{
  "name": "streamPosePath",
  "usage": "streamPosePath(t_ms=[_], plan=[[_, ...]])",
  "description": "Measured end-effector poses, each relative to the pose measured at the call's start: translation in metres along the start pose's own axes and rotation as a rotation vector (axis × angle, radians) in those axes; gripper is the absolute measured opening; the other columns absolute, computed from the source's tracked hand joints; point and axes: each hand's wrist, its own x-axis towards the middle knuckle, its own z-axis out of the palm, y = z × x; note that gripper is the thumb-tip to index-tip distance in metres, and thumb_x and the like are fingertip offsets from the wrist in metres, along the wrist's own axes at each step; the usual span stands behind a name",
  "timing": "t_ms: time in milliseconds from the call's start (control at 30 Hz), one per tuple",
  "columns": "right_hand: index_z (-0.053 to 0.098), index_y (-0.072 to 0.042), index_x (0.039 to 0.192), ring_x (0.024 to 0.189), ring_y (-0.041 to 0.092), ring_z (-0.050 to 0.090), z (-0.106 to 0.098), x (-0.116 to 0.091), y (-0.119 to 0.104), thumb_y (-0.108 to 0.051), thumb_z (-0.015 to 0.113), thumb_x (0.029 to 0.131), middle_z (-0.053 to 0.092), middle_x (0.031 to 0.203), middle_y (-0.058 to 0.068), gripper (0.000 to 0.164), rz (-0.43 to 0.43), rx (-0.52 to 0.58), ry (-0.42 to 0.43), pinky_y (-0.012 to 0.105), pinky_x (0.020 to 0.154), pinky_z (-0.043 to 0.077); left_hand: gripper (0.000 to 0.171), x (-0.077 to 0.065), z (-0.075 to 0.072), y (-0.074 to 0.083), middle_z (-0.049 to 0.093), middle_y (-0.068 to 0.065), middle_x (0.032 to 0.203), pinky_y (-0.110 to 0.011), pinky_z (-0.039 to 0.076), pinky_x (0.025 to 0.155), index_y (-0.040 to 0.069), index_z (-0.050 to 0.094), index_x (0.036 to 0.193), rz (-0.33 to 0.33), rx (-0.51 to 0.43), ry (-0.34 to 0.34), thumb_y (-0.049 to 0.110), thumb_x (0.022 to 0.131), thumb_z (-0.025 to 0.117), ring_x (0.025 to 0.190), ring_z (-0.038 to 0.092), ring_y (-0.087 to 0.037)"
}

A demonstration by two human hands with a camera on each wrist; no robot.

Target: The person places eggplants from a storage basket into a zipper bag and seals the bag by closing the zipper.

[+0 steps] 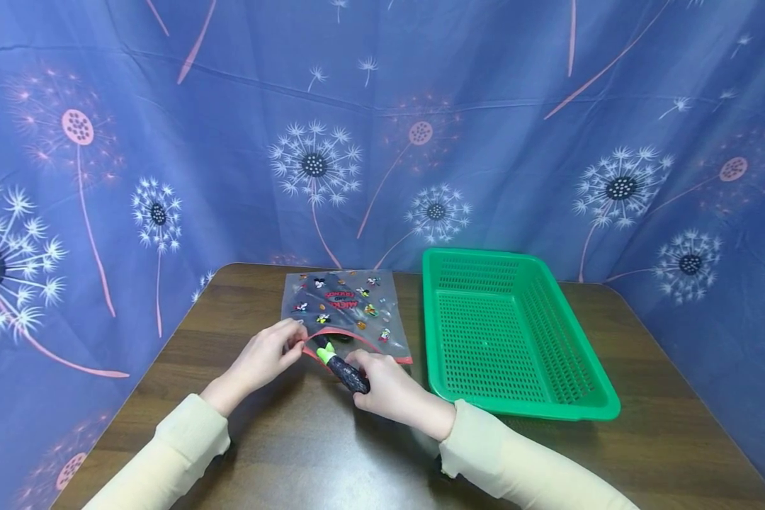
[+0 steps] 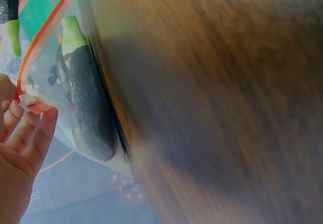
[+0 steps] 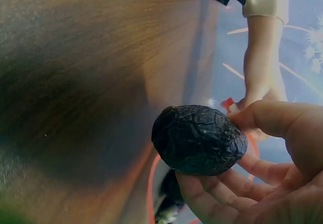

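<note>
A clear zip bag (image 1: pixel 392 304) with cartoon prints and a red-orange zip edge lies on the table, its mouth parted toward me. My left hand (image 1: pixel 264 361) pinches the left end of that edge between thumb and fingers. Inside the bag, a dark eggplant with a pale green stem (image 2: pixel 88 103) shows in the left wrist view. My right hand (image 1: pixel 392 389) grips a second eggplant (image 1: pixel 347 375) by its rounded end, green stem pointing at the bag's mouth. In the right wrist view, its wrinkled black end (image 3: pixel 199 141) sits between thumb and fingers.
A green plastic basket (image 1: pixel 430 333) with slotted walls stands right of the bag, close to my right forearm. The brown wooden table (image 1: pixel 280 460) ends at a blue dandelion-print curtain (image 1: pixel 242 142) behind and at both sides.
</note>
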Motion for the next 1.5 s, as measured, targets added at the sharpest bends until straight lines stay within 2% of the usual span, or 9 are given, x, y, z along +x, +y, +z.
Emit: streamPosePath(t_ms=[167, 367, 633, 1100, 1300, 1500], plan=[[0.058, -0.009, 0.116, 0.079, 0.011, 0.056, 0.011, 0.007, 0.005, -0.009, 0.073, 0.071, 0.064, 0.095, 0.006, 0.048, 0.006, -0.035, 0.051, 0.021, 0.066, 0.046, 0.015, -0.001, -0.001, 0.000, 0.050, 0.011, 0.076, -0.022, 0.040, 0.056, 0.018, 0.060, 0.086, 0.020, 0.009, 0.010, 0.007, 0.079, 0.067, 0.064, 0.047, -0.004], [0.058, -0.010, 0.116, 0.086, 0.013, 0.059, 0.023, 0.017, 0.003, -0.010, 0.074, 0.070, 0.064, 0.102, 0.006, 0.048, 0.015, -0.080, 0.073, 0.024, 0.071, 0.049, 0.015, -0.003, -0.001, -0.001, 0.050, 0.011, 0.076, -0.023, 0.041, 0.056, 0.017, 0.061, 0.087, 0.023, 0.003, 0.017, 0.006, 0.080, 0.067, 0.065, 0.047, -0.004], [0.058, -0.010, 0.116, 0.081, 0.018, 0.062, 0.036, 0.031, 0.002, -0.013, 0.075, 0.068, 0.065, 0.096, 0.007, 0.051, 0.042, -0.151, 0.115, 0.028, 0.065, 0.049, 0.015, -0.003, 0.004, -0.003, 0.050, 0.013, 0.077, -0.023, 0.042, 0.056, 0.017, 0.061, 0.086, 0.046, -0.002, 0.036, 0.005, 0.078, 0.065, 0.067, 0.048, -0.002], [0.060, -0.011, 0.116, 0.082, 0.018, 0.061, 0.048, 0.052, 0.006, -0.015, 0.074, 0.068, 0.062, 0.097, 0.008, 0.051, 0.074, -0.259, 0.106, 0.029, 0.066, 0.048, 0.016, -0.002, 0.007, -0.001, 0.050, 0.013, 0.076, -0.023, 0.042, 0.055, 0.016, 0.062, 0.087, 0.038, 0.005, 0.025, 0.004, 0.077, 0.066, 0.066, 0.048, -0.002], [0.062, -0.013, 0.118, 0.082, 0.018, 0.061, 0.050, 0.054, 0.007, -0.019, 0.076, 0.069, 0.062, 0.098, 0.007, 0.052, 0.076, -0.283, 0.102, 0.028, 0.063, 0.048, 0.016, -0.001, 0.009, -0.003, 0.050, 0.012, 0.076, -0.023, 0.041, 0.054, 0.015, 0.061, 0.087, 0.047, 0.006, 0.030, 0.004, 0.076, 0.066, 0.065, 0.047, -0.002], [0.056, -0.016, 0.125, 0.087, 0.020, 0.061, 0.048, 0.044, 0.006, -0.025, 0.077, 0.070, 0.059, 0.106, 0.008, 0.060, 0.096, -0.268, 0.085, 0.032, 0.067, 0.050, 0.014, -0.001, 0.010, -0.003, 0.050, 0.013, 0.076, -0.022, 0.041, 0.055, 0.015, 0.062, 0.088, 0.031, -0.001, 0.018, 0.005, 0.078, 0.065, 0.066, 0.048, -0.003]])
